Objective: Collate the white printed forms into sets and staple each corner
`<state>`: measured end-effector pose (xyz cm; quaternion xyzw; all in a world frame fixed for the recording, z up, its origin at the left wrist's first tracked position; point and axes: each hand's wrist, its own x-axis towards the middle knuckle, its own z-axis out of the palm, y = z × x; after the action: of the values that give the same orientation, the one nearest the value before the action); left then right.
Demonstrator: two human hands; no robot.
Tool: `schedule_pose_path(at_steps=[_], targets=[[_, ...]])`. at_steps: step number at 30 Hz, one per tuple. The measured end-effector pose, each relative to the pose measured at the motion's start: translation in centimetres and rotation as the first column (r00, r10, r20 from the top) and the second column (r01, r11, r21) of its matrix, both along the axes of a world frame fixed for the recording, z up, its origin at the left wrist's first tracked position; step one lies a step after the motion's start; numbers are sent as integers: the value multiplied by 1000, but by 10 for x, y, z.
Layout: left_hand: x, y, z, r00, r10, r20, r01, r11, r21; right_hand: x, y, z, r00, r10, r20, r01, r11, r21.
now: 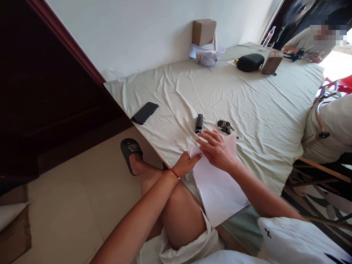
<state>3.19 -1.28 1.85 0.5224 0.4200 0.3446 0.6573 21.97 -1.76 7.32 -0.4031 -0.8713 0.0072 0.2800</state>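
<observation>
White paper lies at the table's near edge, its lower end reaching past the edge towards my lap. My left hand is closed on the paper's far left corner, thumb on top. Just right of it, my right hand is over the paper with its fingers apart and slightly blurred; whether they press on the sheet I cannot tell. Past the fingertips stands a small black oblong object, perhaps a stapler. A bunch of keys rests beyond the paper's far edge.
A wrinkled pale cloth covers the table. On it are a black phone, a plastic bowl, a brown box, a black case and a wooden block. Another person sits at the far end.
</observation>
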Motion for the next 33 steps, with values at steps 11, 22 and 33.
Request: schedule_pose_path(at_steps=[11, 22, 33], targets=[[1, -4, 8, 944, 189, 269, -124, 963, -240, 102, -26, -14, 651, -612, -449, -207, 427, -880], [1, 0, 8, 952, 177, 249, -84, 936, -341, 78, -29, -22, 396, -825, -403, -360, 265, -895], [5, 23, -2, 969, 246, 12, -233, 932, -279, 91, -21, -32, 384, -889, -248, -324, 121, -938]])
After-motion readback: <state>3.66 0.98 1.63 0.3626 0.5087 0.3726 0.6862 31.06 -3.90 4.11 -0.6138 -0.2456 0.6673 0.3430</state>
